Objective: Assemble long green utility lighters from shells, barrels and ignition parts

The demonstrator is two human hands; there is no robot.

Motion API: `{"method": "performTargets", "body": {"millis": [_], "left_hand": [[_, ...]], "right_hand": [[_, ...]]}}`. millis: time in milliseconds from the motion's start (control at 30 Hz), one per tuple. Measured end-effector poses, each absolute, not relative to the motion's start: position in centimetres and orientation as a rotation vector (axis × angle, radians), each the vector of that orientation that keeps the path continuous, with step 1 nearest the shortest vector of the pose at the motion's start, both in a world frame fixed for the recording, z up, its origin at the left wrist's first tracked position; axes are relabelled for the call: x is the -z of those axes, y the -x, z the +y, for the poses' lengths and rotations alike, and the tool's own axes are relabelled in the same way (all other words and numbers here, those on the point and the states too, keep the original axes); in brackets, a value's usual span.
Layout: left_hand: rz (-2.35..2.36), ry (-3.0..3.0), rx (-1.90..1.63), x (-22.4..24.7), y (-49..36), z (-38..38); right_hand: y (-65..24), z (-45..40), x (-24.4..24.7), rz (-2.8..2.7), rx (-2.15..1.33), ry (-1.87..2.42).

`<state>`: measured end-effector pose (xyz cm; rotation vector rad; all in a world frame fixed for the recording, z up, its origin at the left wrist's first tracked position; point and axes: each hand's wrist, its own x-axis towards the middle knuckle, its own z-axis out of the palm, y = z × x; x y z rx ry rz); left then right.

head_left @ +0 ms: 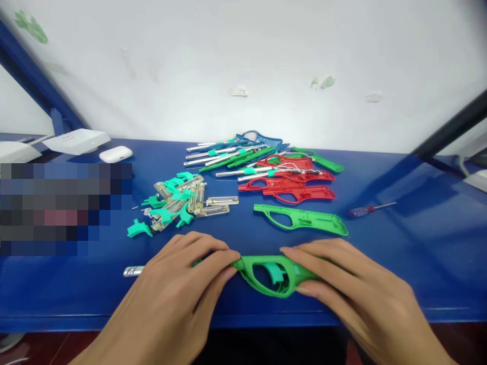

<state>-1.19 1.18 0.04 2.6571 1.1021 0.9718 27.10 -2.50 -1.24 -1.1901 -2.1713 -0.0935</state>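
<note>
A green lighter body (251,276) with a loop-shaped guard and a teal trigger inside it lies level near the table's front edge. My left hand (182,289) pinches its narrow left end. Beyond that hand a silver metal tube (133,271) sticks out to the left. My right hand (353,284) grips the wider right part, fingertips along its top and thumb below, hiding the far end. Just behind lies a separate green half shell (304,220), its hollow inside facing up.
Teal triggers (139,228) and clear fuel tanks (218,210) lie heaped left of centre. Red shells (300,193), blue and green parts and metal tubes are piled behind. A screwdriver (361,210) is at right; a white case (116,154) sits back left on the blue table (399,253).
</note>
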Motion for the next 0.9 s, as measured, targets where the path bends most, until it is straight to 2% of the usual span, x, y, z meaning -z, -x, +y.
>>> {"method": "performTargets", "body": {"millis": [900], "left_hand": [[1.172,-2.704,-0.961,0.07,1.67,1.25]], "right_hand": [[-27.37,-3.03,2.0,-2.278,-0.017,1.261]]}}
